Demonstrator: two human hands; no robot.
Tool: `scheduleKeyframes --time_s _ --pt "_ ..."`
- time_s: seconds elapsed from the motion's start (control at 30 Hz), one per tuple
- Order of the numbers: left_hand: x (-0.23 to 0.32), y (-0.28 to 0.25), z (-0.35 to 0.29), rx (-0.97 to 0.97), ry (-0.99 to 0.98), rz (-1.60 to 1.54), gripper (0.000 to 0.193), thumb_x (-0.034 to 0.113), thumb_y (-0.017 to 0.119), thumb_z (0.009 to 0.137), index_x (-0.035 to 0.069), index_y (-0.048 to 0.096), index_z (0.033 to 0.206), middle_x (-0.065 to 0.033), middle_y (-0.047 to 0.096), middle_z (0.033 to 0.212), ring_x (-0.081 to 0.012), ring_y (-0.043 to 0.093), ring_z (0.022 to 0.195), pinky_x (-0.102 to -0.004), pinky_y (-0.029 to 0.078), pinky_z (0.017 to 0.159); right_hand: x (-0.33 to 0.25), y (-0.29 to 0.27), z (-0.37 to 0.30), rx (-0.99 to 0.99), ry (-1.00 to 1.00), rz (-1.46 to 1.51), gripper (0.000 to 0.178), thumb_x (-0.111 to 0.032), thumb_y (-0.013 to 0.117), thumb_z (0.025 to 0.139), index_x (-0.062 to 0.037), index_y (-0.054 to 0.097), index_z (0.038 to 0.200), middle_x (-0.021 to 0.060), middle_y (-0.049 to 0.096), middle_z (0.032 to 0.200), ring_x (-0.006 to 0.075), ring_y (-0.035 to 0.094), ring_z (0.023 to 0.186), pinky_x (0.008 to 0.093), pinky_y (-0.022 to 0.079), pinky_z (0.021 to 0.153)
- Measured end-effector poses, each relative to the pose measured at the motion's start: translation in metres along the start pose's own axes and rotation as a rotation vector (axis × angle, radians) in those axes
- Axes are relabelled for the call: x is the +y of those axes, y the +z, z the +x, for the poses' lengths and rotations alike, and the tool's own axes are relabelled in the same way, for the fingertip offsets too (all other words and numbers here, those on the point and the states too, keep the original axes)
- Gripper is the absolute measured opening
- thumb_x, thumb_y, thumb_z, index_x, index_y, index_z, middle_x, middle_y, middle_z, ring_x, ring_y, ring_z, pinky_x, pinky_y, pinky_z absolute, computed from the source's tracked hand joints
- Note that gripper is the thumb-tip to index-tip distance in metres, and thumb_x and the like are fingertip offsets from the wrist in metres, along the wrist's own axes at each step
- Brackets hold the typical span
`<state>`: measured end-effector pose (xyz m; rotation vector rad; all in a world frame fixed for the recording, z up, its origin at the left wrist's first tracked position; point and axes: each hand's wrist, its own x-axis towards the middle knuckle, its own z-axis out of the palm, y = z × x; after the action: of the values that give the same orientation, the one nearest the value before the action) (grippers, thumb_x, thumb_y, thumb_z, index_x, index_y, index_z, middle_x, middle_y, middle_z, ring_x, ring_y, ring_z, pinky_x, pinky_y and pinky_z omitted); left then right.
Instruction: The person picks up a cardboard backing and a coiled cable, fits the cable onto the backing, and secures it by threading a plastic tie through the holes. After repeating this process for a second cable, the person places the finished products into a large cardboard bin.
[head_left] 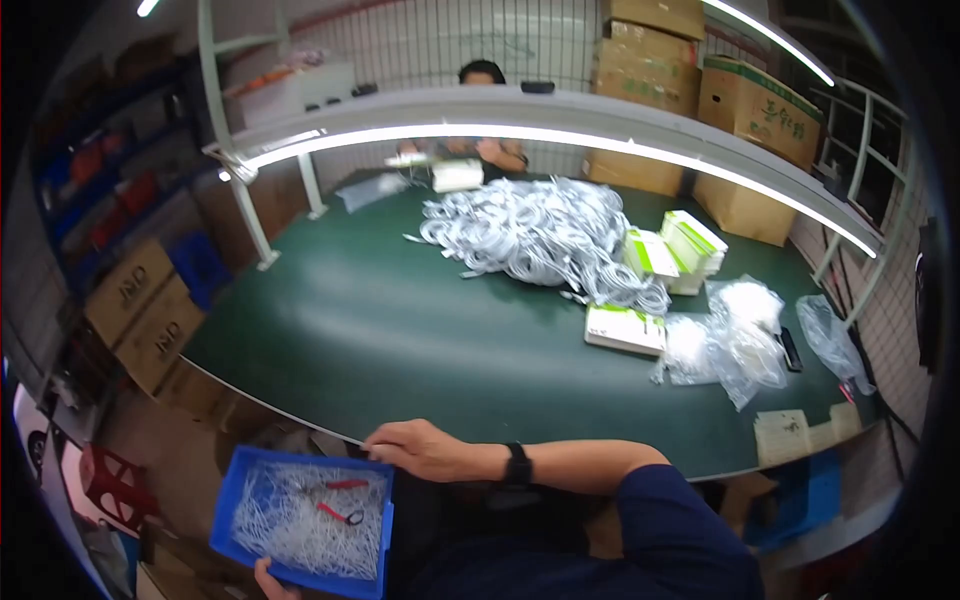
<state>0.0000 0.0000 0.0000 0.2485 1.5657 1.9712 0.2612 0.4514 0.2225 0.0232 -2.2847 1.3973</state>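
Just beyond the blue bin (335, 584) lies the surface (300, 330). At the bin's near rim, the left hand (276, 585) has an unclear grip; by its far-right corner, the right hand (418, 450) curls its fingers. The step seems steadying; the next move calls for a level hold.

The lower edge crops my bare left hand (272, 582). Upper centre, a long grey metal shelf (580, 112) partly hides a dark-haired co-worker (482, 72).
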Motion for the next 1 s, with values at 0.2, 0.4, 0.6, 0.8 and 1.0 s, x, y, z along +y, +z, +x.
scheduleKeyframes --time_s 0.2,0.4,0.6,0.8,1.0 --pt "0.136 0.04 -0.089 0.627 0.185 0.099 0.04 0.031 0.071 0.085 0.012 0.064 0.118 -0.0048 0.063 0.107 -0.0167 0.051 0.079 -0.0314 0.04 0.066 0.012 -0.057 -0.041 0.08 0.297 0.075 0.029 -0.02 0.052 0.11 -0.0001 0.067 0.125 0.0071 0.074 0.102 0.012 0.068 0.088 0.0286 0.059 0.082" --pt "0.175 0.011 -0.089 0.427 0.496 -0.06 0.051 -0.005 0.076 0.079 -0.005 0.059 0.128 -0.0197 0.068 0.108 -0.0284 0.066 0.097 -0.0408 0.056 0.089 0.014 -0.094 -0.076 0.02 0.411 0.0 0.031 -0.023 0.054 0.109 0.0007 0.067 0.124 0.0088 0.074 0.105 0.0129 0.07 0.087 0.0297 0.059 0.081" --pt "0.299 0.218 -0.041 -0.019 0.55 -0.099 0.061 0.032 0.066 0.096 0.002 0.05 0.146 -0.0172 0.061 0.138 -0.0335 0.061 0.125 -0.047 0.05 0.108 0.023 -0.096 -0.107 0.026 0.338 -0.133 0.029 -0.022 0.059 0.105 0.0 0.07 0.12 0.0144 0.076 0.103 0.025 0.073 0.09 0.0363 0.058 0.085" --pt "0.38 0.336 0.027 -0.36 0.469 -0.272 0.056 0.037 0.062 0.102 0.002 0.052 0.145 -0.0135 0.061 0.143 -0.0307 0.062 0.127 -0.048 0.051 0.108 0.021 -0.099 -0.128 0.042 0.184 -0.161 0.022 -0.016 0.065 0.099 -0.0022 0.072 0.114 0.0166 0.075 0.104 0.0323 0.072 0.095 0.0391 0.058 0.087" --pt "0.44 0.461 0.099 -0.483 0.546 -0.259 0.051 0.036 0.068 0.099 0.001 0.059 0.135 -0.0146 0.066 0.134 -0.0314 0.065 0.122 -0.0475 0.054 0.103 0.025 -0.098 -0.131 0.053 0.146 -0.12 0.021 -0.016 0.065 0.099 -0.002 0.072 0.113 0.0167 0.074 0.103 0.0322 0.073 0.095 0.0399 0.058 0.087"
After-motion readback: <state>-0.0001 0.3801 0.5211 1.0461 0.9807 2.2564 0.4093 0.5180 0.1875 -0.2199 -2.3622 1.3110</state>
